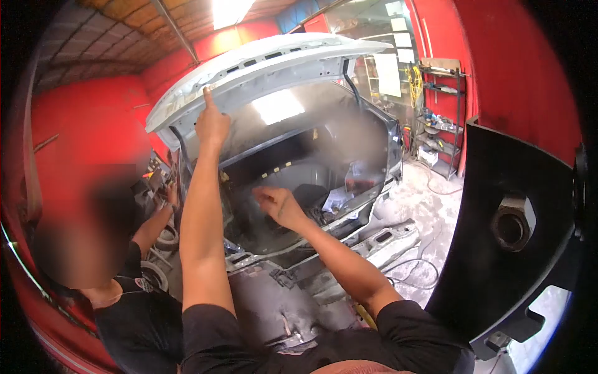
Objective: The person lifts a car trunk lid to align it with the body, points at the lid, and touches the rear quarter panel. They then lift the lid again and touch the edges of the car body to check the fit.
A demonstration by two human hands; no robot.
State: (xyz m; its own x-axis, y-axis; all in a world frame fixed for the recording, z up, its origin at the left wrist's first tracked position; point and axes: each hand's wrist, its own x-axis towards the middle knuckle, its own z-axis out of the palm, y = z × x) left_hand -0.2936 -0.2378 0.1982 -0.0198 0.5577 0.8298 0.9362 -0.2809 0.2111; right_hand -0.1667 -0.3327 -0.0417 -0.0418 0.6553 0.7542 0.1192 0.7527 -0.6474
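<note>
My left hand (212,126) is raised to the open trunk lid (249,78) of a car, its index finger stretched up to the lid's lower edge and the other fingers bent. Nothing is held in it. My right hand (280,207) hangs in front of the open trunk, its fingers loosely bent and slightly blurred, holding nothing that I can see. Behind that hand lies the dark trunk space (299,177), with some papers (337,199) at its right. Below it, the bare rear body panel (374,246) of the car is exposed.
Another person (134,311) in a black shirt stands close on my left, a hand (172,194) near the car's side. A large black panel (492,249) rises close on my right. Beyond are a tool shelf (441,137) and a cable (420,274) on the floor.
</note>
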